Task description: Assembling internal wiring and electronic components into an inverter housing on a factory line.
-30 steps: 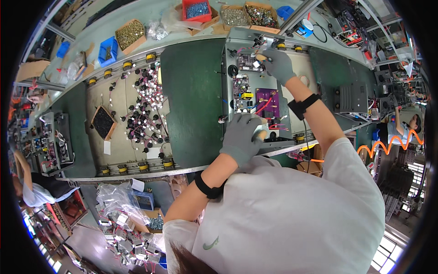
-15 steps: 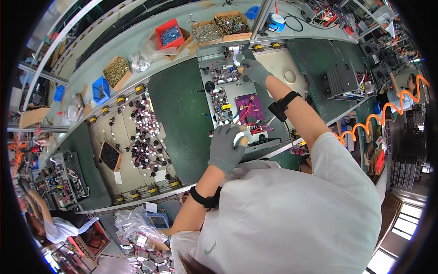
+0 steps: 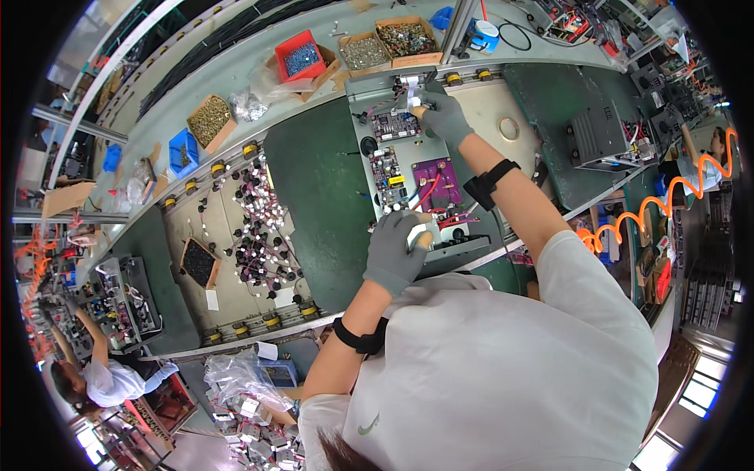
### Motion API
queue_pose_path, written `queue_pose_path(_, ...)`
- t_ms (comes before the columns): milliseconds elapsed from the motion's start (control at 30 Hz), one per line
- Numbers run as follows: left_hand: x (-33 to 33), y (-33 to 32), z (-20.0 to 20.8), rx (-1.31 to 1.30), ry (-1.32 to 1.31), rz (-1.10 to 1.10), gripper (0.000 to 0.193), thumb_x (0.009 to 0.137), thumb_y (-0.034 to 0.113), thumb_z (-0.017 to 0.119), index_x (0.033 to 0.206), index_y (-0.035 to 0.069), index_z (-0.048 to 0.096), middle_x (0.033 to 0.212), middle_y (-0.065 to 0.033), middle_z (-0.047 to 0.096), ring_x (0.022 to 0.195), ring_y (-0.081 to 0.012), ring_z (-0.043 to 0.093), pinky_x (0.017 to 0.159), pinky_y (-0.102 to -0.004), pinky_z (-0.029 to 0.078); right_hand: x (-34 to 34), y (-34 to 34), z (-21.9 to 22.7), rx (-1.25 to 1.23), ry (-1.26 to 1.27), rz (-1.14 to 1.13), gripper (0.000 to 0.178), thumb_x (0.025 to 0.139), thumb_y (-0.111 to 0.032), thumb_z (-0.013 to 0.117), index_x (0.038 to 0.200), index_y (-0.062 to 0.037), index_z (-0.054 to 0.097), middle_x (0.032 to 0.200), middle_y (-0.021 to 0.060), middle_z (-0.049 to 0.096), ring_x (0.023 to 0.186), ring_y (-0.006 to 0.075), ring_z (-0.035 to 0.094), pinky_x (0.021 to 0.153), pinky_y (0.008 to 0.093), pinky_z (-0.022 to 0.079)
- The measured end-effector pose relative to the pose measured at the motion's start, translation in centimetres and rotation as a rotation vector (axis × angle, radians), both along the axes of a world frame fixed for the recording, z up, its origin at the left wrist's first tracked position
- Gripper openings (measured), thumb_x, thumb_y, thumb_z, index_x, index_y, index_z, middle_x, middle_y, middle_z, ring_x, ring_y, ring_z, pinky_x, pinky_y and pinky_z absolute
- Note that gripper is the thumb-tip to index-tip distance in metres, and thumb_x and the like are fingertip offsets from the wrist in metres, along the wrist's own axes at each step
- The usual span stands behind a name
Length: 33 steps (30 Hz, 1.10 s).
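Observation:
A grey metal chassis (image 3: 420, 151) with circuit boards lies on a green work board in front of me. On it are a dark purple board (image 3: 395, 126) at the far end, a long board with a yellow part (image 3: 388, 177) and a bright purple board (image 3: 437, 183) with red wires. My gloved right hand (image 3: 446, 119) is closed at the far end, fingertips pinched on a white flat cable (image 3: 413, 93). My gloved left hand (image 3: 395, 250) curls at the near end, thumb and fingers around a whitish part I cannot make out; the palm hides most of it.
Many wired black-and-white parts (image 3: 263, 228) lie left, beside a box of black pieces (image 3: 200, 263). Along the back shelf stand a red bin (image 3: 299, 56), blue bin (image 3: 183, 153) and cardboard screw trays (image 3: 408, 39). A grey-cased unit (image 3: 601, 135) sits right; an orange coiled hose (image 3: 667, 184) hangs there.
The view has shifted slightly, so the bench appears a little to the right. My right fingers have moved slightly at the white flat cable; my left hand stays at the chassis's near end.

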<state>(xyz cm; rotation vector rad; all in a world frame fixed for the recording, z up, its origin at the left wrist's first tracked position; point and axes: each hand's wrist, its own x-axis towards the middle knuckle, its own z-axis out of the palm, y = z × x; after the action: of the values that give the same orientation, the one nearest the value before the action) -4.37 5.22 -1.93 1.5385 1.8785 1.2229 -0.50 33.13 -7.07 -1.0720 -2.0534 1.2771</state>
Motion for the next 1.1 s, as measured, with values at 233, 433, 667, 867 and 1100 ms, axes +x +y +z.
queue_pose_path(233,0.1,-0.2,0.5,-0.020,-0.032,0.010,0.027,0.076,0.017,0.062,0.103,0.013,0.062,0.099,-0.0115,0.057,0.096,-0.0323,0.053,0.084,-0.0412,0.044,-1.3,-0.2,-2.2,0.126,0.010,-0.145,0.028,0.075,-0.019,0.074,0.100,-0.0069,0.068,0.085,0.0085,0.067,0.072,0.0143,0.060,0.066,0.0275,0.047)
queue_pose_path(433,0.1,-0.1,0.8,-0.047,-0.043,-0.017,0.025,0.081,0.020,0.060,0.104,0.012,0.061,0.102,-0.0111,0.059,0.098,-0.0315,0.054,0.085,-0.0392,0.043,-1.2,1.4,-2.7,0.258,-0.075,-0.067,0.027,0.072,-0.025,0.074,0.096,-0.0124,0.071,0.087,0.0107,0.068,0.074,0.0202,0.063,0.069,0.0305,0.048)
queue_pose_path(667,-0.1,-0.2,0.5,-0.079,-0.039,-0.002,0.025,0.081,0.020,0.060,0.104,0.013,0.061,0.102,-0.0094,0.059,0.098,-0.0296,0.055,0.087,-0.0396,0.041,-3.4,0.0,4.0,-0.026,-0.594,-0.011,0.021,0.079,-0.025,0.066,0.098,-0.0157,0.070,0.091,0.0106,0.067,0.082,0.0242,0.064,0.074,0.0325,0.049)
queue_pose_path(867,-0.2,-0.4,0.3,-0.069,-0.061,-0.005,0.025,0.082,0.022,0.060,0.105,0.013,0.061,0.101,-0.0083,0.060,0.099,-0.0286,0.055,0.087,-0.0396,0.041,-2.3,2.6,2.9,0.360,-0.629,0.253,0.027,0.078,-0.027,0.067,0.100,-0.0121,0.069,0.095,0.0147,0.066,0.081,0.0282,0.063,0.077,0.0337,0.049)
queue_pose_path(1100,-2.2,1.3,2.5,-0.301,0.139,-0.072,0.040,0.084,0.034,0.058,0.117,0.012,0.054,0.110,-0.0129,0.056,0.101,-0.0332,0.052,0.089,-0.0409,0.041,-0.3,1.7,1.9,-0.713,-0.163,-0.146,0.023,0.081,-0.029,0.061,0.087,-0.0070,0.063,0.067,0.0006,0.056,0.045,0.0080,0.039,0.041,0.0223,0.030)
